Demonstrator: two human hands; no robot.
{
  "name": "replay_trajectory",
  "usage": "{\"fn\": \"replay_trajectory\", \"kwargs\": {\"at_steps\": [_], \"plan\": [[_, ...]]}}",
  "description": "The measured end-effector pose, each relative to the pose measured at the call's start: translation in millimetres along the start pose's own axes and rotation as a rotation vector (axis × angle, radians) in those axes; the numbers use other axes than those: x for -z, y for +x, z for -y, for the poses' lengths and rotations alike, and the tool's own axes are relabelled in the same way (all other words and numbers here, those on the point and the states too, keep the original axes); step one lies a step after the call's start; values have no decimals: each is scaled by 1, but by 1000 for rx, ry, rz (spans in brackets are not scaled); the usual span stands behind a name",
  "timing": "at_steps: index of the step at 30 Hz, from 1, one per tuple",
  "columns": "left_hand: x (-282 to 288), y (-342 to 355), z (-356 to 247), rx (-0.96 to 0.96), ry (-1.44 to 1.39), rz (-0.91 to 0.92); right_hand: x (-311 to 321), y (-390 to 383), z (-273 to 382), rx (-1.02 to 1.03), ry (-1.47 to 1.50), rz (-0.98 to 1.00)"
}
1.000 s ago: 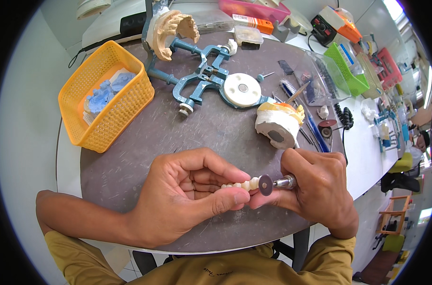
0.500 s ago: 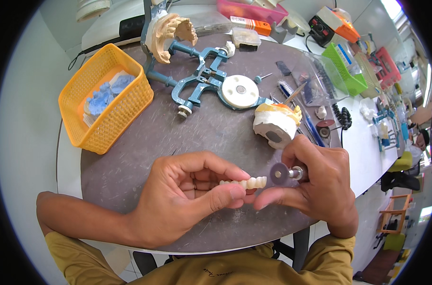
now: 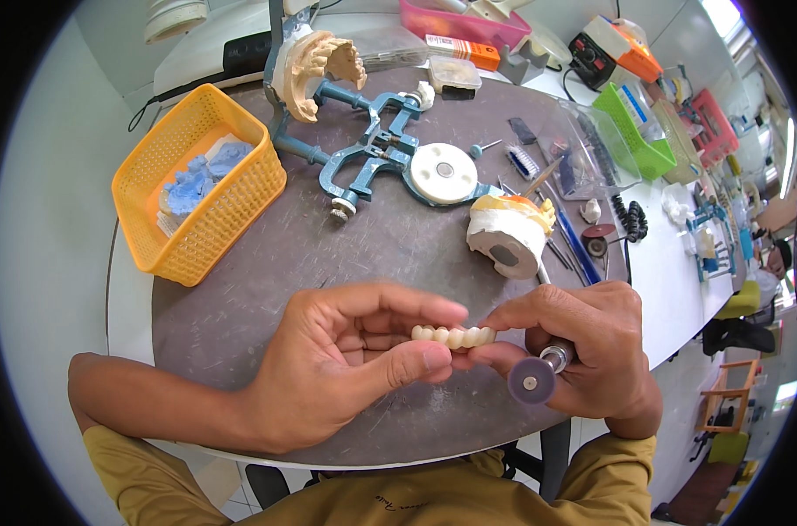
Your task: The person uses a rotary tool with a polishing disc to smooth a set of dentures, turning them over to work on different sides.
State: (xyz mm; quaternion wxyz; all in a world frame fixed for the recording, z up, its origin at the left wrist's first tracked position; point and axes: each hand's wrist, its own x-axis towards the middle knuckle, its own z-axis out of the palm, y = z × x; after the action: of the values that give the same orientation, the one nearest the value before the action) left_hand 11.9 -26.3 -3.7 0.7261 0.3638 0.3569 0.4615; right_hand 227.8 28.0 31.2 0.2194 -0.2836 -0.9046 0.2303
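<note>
My left hand [image 3: 337,368] is closed loosely around an ivory dental bridge [image 3: 449,337], thumb below it and fingers behind. My right hand [image 3: 582,351] grips a metal rotary handpiece [image 3: 556,352] with a purple disc [image 3: 521,382] at its tip, now below the bridge's right end; the index finger and thumb of that hand touch that end. Just beyond my hands a plaster dental model [image 3: 508,238] with a yellow-orange top lies on the dark bench pad [image 3: 389,254], near a blue articulator [image 3: 372,149] carrying a white disc [image 3: 442,173] and an upper beige cast [image 3: 315,66].
A yellow basket [image 3: 201,254] holding blue pieces stands at the left. Tools [image 3: 573,254] lie at the right, near a clear box [image 3: 617,149] and green basket [image 3: 648,153]. A pink tray [image 3: 468,17] and orange box [image 3: 473,53] are at the back. A person [image 3: 775,263] is far right.
The disc and handpiece have swung down and rightward, away from the bridge. My right index finger has moved left onto the bridge's end, and the bridge shows more fully.
</note>
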Motion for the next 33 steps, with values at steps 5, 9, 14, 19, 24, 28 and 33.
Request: {"fn": "replay_trajectory", "kwargs": {"at_steps": [5,9,14,19,24,28,33], "plan": [[5,1,6,-59,19,-4,-4,-1,-2,-3,2,-18],[4,3,3,-7,59,-27,-4,1,-5,-6,13,-24],[1,7,2,4,-32,-92,-7,2,-3,-6,-65,-28],[5,8,5,-58,7,-52,-11,5,-4,-6,-71,-74],[6,10,4,-41,1,-63,-10,4,-6,-6,-94,-48],[4,10,5,-76,-19,-61,-5,8,-1,-105,-187,-91],[4,9,6,-89,44,-78,-10,5,-8,-165,-287,-52]]}}
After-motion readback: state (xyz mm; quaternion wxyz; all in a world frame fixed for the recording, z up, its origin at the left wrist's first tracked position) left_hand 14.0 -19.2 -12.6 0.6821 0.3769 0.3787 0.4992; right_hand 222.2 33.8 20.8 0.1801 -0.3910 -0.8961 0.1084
